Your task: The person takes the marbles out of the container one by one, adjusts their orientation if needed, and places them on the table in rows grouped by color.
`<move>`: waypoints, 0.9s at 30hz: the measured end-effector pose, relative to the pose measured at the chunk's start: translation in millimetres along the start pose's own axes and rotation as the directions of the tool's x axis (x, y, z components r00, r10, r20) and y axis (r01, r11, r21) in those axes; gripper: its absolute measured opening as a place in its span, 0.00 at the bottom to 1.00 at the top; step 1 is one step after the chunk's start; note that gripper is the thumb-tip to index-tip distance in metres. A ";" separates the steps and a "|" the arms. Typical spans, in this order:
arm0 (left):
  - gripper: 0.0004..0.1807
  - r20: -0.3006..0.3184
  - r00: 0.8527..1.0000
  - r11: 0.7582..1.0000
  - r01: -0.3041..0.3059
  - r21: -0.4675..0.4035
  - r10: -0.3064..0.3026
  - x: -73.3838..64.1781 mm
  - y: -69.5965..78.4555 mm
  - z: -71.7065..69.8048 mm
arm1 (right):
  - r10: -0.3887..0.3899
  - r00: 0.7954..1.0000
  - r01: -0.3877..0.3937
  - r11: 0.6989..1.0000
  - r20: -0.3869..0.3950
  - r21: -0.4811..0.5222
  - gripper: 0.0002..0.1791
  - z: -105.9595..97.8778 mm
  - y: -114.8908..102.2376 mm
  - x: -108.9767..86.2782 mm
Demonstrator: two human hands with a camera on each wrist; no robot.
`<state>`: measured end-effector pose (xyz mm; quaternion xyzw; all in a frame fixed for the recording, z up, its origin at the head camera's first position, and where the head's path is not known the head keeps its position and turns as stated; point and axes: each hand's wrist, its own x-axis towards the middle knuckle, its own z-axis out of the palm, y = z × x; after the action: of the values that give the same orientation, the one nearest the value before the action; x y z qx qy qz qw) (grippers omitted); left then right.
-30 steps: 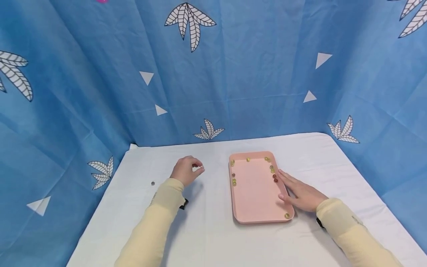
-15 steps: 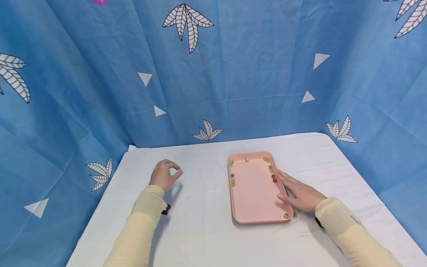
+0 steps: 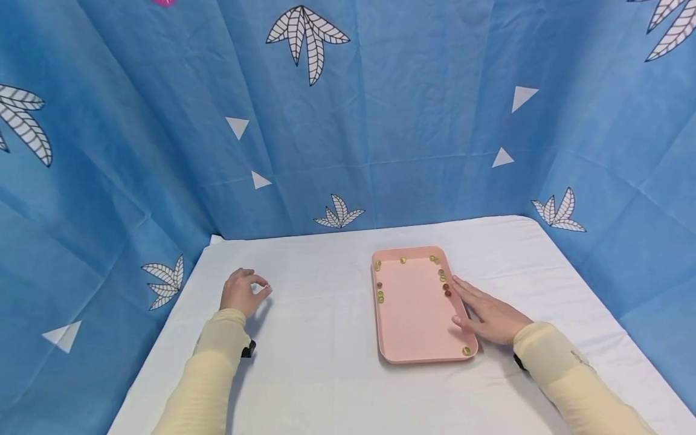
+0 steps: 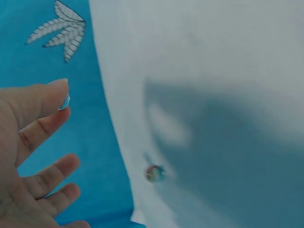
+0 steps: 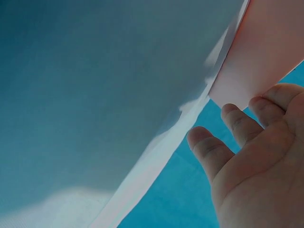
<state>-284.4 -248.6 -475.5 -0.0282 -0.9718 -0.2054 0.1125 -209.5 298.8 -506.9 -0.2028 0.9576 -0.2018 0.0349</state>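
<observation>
My left hand (image 3: 241, 295) is above the left part of the table, pinching a small glass marble (image 4: 65, 102) between thumb and index finger; the other fingers are spread. In the left wrist view, another marble (image 4: 155, 174) lies on the white cloth, in the hand's shadow; the hand hides it in the head view. My right hand (image 3: 492, 314) rests with straight fingers against the right rim of a pink rectangular tray (image 3: 415, 314). Inside the tray, several yellowish and dark red marbles (image 3: 447, 293) lie mostly along its walls.
A white cloth (image 3: 326, 386) covers the table. Blue curtains (image 3: 424, 121) with white leaf and triangle prints hang behind it and at both sides. The tray stands right of the table's middle.
My left hand has moved left, away from the tray, with the marble still pinched. It has come over the spot where a loose marble showed earlier. The right hand and tray stay put.
</observation>
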 end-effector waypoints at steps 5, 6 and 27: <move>0.08 0.064 0.995 0.997 0.070 0.031 -0.072 0.2 -5.9 6.4 | -0.015 1.000 0.015 1.000 -0.004 0.000 0.46 -0.2 1.4 0.4; 0.08 0.074 0.993 0.996 0.084 0.032 -0.086 0.1 -6.2 7.5 | -0.017 1.000 0.017 1.000 -0.003 -0.001 0.46 0.0 1.6 0.6; 0.03 0.099 0.993 0.995 0.049 0.081 -0.057 0.6 -27.6 35.0 | 0.004 1.000 -0.004 1.000 -0.007 0.000 0.47 0.5 -1.4 -0.4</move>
<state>-295.1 -259.6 -517.3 -0.0081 -0.9839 -0.1683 0.0588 -208.5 297.5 -506.9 -0.2003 0.9581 -0.2022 0.0321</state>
